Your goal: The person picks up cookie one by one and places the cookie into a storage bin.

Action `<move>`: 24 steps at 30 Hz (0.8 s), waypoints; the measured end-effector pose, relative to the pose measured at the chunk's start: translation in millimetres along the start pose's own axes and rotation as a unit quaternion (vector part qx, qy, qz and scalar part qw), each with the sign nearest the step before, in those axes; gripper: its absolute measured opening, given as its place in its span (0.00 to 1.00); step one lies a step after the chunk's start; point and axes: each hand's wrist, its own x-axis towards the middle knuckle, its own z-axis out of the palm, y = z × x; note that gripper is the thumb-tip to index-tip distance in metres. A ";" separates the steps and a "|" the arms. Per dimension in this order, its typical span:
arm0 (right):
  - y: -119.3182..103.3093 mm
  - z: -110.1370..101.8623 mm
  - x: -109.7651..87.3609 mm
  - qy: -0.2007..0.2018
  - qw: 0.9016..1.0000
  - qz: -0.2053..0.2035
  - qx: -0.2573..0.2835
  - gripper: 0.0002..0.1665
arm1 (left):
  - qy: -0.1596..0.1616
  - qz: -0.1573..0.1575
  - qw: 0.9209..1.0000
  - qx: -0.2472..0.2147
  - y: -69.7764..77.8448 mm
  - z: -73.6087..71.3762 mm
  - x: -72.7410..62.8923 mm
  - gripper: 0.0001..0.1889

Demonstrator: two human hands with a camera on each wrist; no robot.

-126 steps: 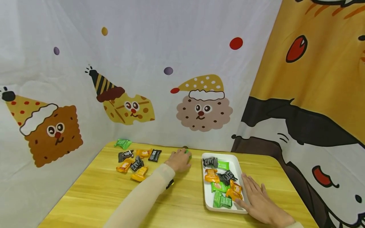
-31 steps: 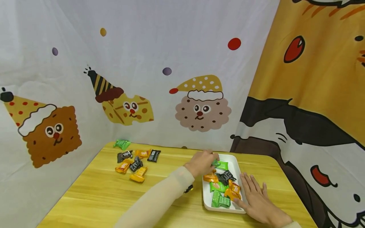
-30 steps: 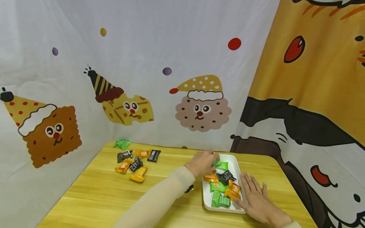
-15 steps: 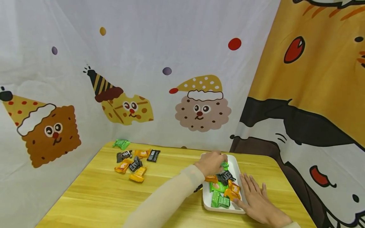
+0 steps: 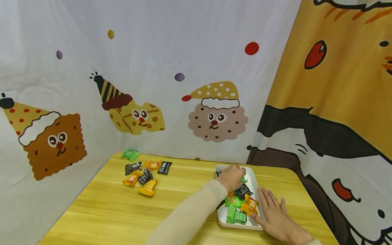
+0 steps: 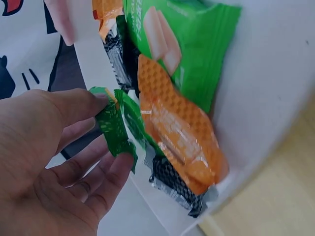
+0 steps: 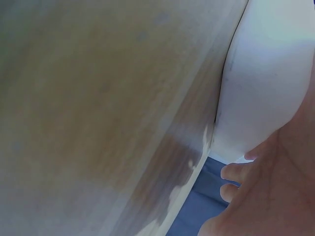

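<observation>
My left hand is over the far half of a white tray. It pinches a small green wrapped snack packet between thumb and fingertips. Below and beside it in the left wrist view lie an orange packet, a black packet and a larger green packet. Fingers extended, my right hand rests along the tray's right side, its thumb at the rim. In the right wrist view the right palm lies against the tray's white outer wall.
On the left of the wooden table several packets are scattered: a green one at the far corner, black ones such as this black packet, and orange ones such as this orange packet. A printed curtain hangs behind.
My left hand has carried a green packet from the table's back rightward to the tray, then slightly right and nearer over it. The right hand stays by the tray.
</observation>
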 end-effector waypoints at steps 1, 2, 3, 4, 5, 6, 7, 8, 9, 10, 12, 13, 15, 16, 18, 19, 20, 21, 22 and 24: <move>0.2 0.0 0.0 -0.001 1.000 0.001 0.000 0.66 | 0.000 -0.003 1.000 0.000 1.4 1.6 1.5 0.23; 0.3 -0.1 0.0 -0.003 1.000 0.001 0.001 0.66 | -0.001 -0.004 1.000 0.001 2.5 3.7 3.2 0.23; 0.5 0.0 0.0 -0.004 1.000 0.002 0.000 0.66 | 0.000 -0.006 1.000 -0.004 3.9 5.4 4.7 0.24; 0.7 0.2 0.0 -0.006 1.000 0.003 -0.001 0.67 | 0.001 -0.008 1.000 -0.013 5.3 6.9 6.2 0.23; 0.8 0.3 0.0 -0.008 1.000 0.004 -0.001 0.67 | 0.002 -0.009 1.000 -0.021 6.6 8.6 7.5 0.24; 0.9 0.3 -0.1 -0.008 1.000 0.004 -0.002 0.67 | 0.003 -0.011 0.999 -0.030 8.0 9.8 8.6 0.24; 1.0 0.4 -0.2 -0.008 1.000 0.004 -0.003 0.66 | 0.005 -0.012 0.999 -0.039 9.2 10.8 9.3 0.25; 1.2 0.4 -0.3 -0.008 1.000 0.003 -0.003 0.66 | 0.005 -0.015 0.999 -0.050 10.1 11.6 9.8 0.26; 1.4 0.3 -0.4 -0.007 1.000 0.002 -0.004 0.66 | 0.006 -0.016 0.998 -0.061 10.8 11.8 10.0 0.27; 1.3 0.8 -0.3 -0.007 1.000 0.001 -0.003 0.65 | 0.007 -0.018 0.998 -0.065 10.8 11.9 9.2 0.27; 1.1 1.4 -0.2 -0.006 1.000 -0.002 -0.002 0.65 | 0.004 -0.017 0.998 -0.065 10.1 11.0 7.1 0.28; 1.0 1.7 -0.2 -0.005 1.000 -0.003 -0.002 0.64 | 0.002 -0.016 0.998 -0.062 9.4 10.1 5.7 0.29; 0.9 2.1 0.0 -0.004 1.000 -0.003 -0.003 0.65 | 0.002 -0.012 0.998 -0.056 7.7 5.9 2.1 0.28; 0.9 2.2 0.1 -0.003 1.000 -0.002 -0.004 0.65 | 0.001 -0.011 0.998 -0.054 6.6 3.4 0.0 0.28; 0.8 2.0 0.2 -0.001 1.000 -0.002 -0.005 0.66 | 0.000 -0.007 0.999 -0.046 4.0 -2.2 -4.5 0.27; 0.7 1.8 0.2 -0.001 1.000 -0.002 -0.004 0.66 | -0.001 -0.006 0.999 -0.044 2.5 -4.8 -6.9 0.26; 0.7 1.6 0.1 -0.001 1.000 -0.002 -0.001 0.66 | 0.000 -0.004 0.999 -0.043 0.9 -7.4 -9.4 0.26; 0.7 1.4 0.0 -0.001 1.000 -0.002 0.001 0.66 | 0.000 -0.002 0.999 -0.041 -0.7 -9.4 -11.6 0.26; 0.8 1.1 -0.2 -0.001 1.000 -0.003 0.003 0.65 | 0.000 -0.001 0.999 -0.040 -2.5 -11.3 -13.6 0.25; 1.1 0.6 -0.6 -0.002 1.000 -0.003 0.008 0.65 | 0.003 0.002 0.999 -0.038 -6.0 -14.0 -18.0 0.25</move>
